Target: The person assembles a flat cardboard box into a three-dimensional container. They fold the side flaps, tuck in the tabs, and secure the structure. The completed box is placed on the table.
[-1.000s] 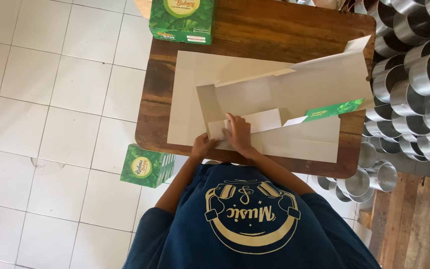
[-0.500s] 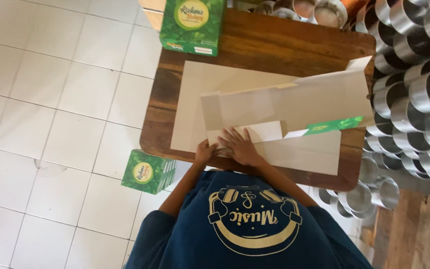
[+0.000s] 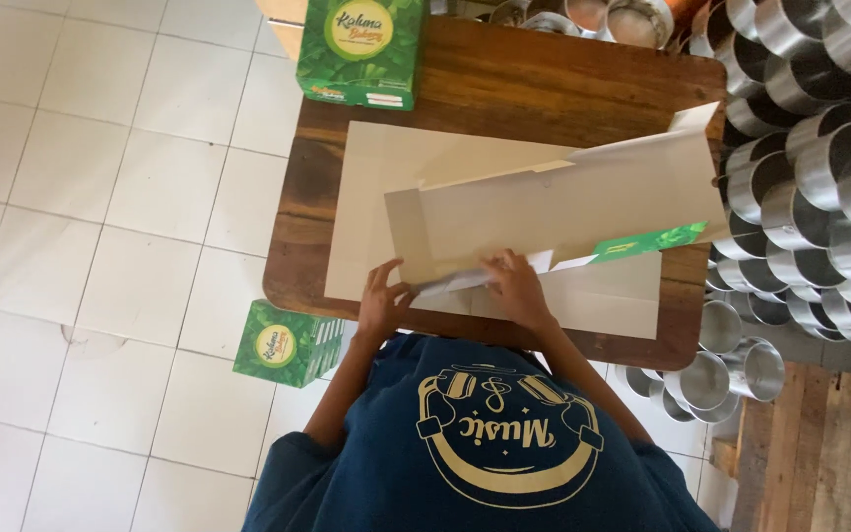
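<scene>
Left hand [image 3: 383,300] and right hand [image 3: 516,288], fingers spread flat, pressing a flap of the unfolded cardboard box blank [image 3: 554,212] at frame centre on the wooden worktop [image 3: 544,89], green box [image 3: 360,51] upper left, metal tins [image 3: 819,167] right

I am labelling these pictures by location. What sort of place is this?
Probably a small bakery or packing workshop: stacked metal baking tins, a flat cardboard box blank on a wooden table, and finished green boxes.
</scene>
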